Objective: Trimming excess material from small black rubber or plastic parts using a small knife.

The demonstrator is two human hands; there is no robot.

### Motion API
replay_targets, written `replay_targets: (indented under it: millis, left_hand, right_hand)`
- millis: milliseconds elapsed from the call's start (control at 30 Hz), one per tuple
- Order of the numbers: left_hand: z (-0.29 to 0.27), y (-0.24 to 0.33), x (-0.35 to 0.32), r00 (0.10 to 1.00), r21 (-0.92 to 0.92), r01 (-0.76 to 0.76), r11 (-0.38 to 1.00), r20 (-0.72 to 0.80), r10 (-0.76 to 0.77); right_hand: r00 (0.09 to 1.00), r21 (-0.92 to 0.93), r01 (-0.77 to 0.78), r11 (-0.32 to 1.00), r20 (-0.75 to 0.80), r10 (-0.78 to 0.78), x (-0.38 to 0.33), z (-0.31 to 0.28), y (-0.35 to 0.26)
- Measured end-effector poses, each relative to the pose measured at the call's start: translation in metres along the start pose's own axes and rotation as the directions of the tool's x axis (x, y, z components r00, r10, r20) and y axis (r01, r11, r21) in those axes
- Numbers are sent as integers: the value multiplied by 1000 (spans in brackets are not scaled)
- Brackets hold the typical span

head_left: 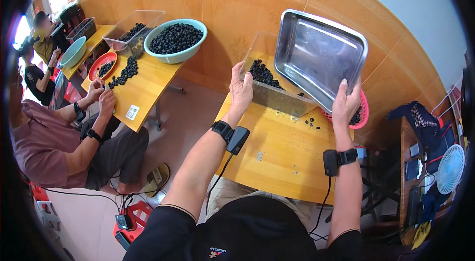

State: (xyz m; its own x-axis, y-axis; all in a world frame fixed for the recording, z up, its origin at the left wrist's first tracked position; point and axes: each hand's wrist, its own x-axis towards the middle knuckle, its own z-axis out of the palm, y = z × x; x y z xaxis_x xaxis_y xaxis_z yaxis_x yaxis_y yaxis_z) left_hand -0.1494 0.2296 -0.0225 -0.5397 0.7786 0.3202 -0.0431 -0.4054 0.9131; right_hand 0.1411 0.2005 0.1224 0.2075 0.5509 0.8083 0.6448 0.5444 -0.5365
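Observation:
My right hand (345, 104) grips the lower right edge of a shiny metal tray (321, 48), thumb over the rim. The tray is tilted up above the table, and its visible inside holds nothing. My left hand (241, 89) is closed on the left end of a clear plastic bin (277, 99) standing on the yellow table. Inside the bin lies a heap of small black pieces (263, 74), too small to name; the tray hides part of the bin. Behind my right wrist a pink basket (365, 109) holds more black pieces, partly covered by my hand.
A few loose black pieces (310, 122) lie on the yellow table (277, 157). To the left, another person (54, 147) works at a table with a pale green basin (176, 56) and red plate (94, 74). A fan (450, 168) stands far right; cables hang from my wrists.

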Motion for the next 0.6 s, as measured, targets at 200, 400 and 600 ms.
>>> replay_targets:
  millis: [200, 400, 600]
  left_hand:
    - [4, 8, -3, 999, 10, 37, 999, 2, -37]
    - [-2, 7, -2, 1000, -6, -7, 1000, -4, 7]
    - [1, 14, -5, 1000, 46, -27, 999, 0, 27]
  right_hand:
    - [992, -204, 106, 973, 91, -89, 6, 40, 19]
    - [950, -272, 267, 924, 235, -205, 2, 70, 33]
    - [932, -242, 270, 932, 310, -189, 23, 72, 32]
